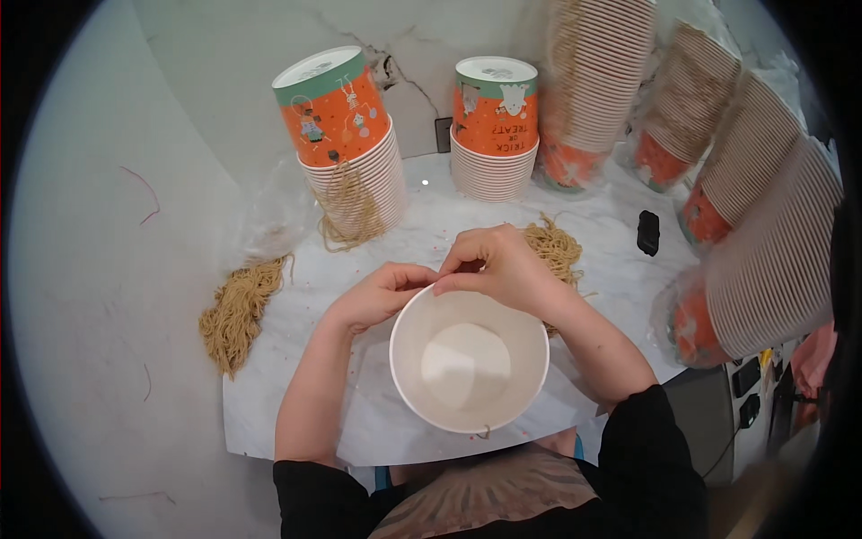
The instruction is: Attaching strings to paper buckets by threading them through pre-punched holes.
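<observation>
A white paper bucket (469,364) is tilted with its mouth toward me, showing its plain inside. My left hand (382,296) is closed at the far left of the rim, fingers on the outer wall. My right hand (498,265) is closed in a pinch at the far rim, its fingertips meeting those of the left. Whatever lies between the right fingertips is too small to make out. A short loop of tan cord (485,433) hangs at the near rim. Behind my right wrist lies a bundle of tan cords (552,247).
Another tan cord bundle (238,314) lies at the table's left edge. Two upside-down bucket stacks, orange and green (337,121) and similar (494,112), stand at the back. Several plastic-wrapped stacks (763,260) line the right side. A small black object (647,233) rests near them.
</observation>
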`<control>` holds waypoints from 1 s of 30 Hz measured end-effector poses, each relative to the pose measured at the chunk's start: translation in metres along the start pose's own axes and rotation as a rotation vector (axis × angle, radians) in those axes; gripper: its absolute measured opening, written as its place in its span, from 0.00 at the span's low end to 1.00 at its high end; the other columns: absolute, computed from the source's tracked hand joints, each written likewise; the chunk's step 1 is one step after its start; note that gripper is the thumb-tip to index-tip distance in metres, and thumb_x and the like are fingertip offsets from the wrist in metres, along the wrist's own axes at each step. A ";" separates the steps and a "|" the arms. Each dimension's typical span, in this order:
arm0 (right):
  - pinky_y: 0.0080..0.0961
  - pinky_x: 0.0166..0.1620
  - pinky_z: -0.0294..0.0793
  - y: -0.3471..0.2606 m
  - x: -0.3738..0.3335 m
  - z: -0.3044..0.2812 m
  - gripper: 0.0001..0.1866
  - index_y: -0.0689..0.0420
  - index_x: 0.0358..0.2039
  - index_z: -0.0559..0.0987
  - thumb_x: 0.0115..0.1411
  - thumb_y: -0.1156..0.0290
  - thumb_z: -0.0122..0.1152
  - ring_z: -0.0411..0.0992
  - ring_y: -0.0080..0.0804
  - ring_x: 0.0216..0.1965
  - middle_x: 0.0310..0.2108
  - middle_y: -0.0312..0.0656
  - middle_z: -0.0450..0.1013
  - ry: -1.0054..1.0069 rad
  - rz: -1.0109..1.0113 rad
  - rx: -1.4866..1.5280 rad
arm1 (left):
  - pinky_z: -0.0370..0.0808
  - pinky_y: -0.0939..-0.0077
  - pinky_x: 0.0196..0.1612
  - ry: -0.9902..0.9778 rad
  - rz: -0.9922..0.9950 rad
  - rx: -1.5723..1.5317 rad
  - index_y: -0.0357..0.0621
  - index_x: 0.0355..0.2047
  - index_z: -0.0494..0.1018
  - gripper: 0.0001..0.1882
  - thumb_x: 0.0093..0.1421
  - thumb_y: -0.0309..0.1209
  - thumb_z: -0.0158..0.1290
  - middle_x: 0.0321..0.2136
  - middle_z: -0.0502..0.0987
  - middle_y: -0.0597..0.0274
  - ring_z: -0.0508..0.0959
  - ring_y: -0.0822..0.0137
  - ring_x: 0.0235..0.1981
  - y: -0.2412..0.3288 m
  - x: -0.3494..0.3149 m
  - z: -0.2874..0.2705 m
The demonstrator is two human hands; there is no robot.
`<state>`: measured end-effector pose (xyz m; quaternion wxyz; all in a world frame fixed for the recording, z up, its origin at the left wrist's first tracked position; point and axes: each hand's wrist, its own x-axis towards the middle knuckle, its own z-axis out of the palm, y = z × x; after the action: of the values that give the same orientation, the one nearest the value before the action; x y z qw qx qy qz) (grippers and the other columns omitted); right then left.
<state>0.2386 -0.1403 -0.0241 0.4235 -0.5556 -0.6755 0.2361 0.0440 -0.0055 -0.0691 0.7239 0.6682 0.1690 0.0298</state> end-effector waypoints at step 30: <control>0.33 0.37 0.77 -0.016 -0.024 0.006 0.08 0.53 0.37 0.81 0.57 0.67 0.67 0.76 0.36 0.40 0.34 0.36 0.74 -0.075 -0.416 -0.455 | 0.74 0.79 0.44 -0.141 0.015 0.366 0.36 0.49 0.77 0.13 0.65 0.27 0.57 0.40 0.80 0.67 0.75 0.78 0.39 0.013 -0.026 0.004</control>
<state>0.2249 -0.1664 -0.0220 0.3022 -0.4769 -0.8254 0.0073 0.0231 -0.0147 -0.0505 0.5999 0.7905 0.1159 -0.0430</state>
